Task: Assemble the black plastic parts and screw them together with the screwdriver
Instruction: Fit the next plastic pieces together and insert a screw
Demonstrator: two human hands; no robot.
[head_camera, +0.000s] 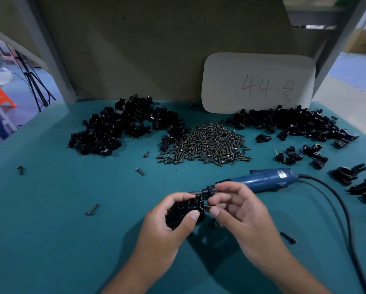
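Note:
My left hand (173, 221) grips a black plastic part (183, 210) above the teal table, thumb across its front. My right hand (235, 209) pinches a dark screw (207, 207) between thumb and forefinger at the part's right side. Just behind my hands the blue electric screwdriver (260, 180) lies on the table, its tip pointing left and its black cable (343, 209) trailing to the right. A heap of screws (207, 145) sits mid-table. Piles of black parts lie at the back left (118, 128) and back right (292, 122).
Loose screws (92, 209) are scattered on the teal table (61, 230), one (288, 238) near my right wrist. Several joined black pieces (347, 174) lie at the right edge. A card marked 44 (258, 81) leans on the cardboard back wall.

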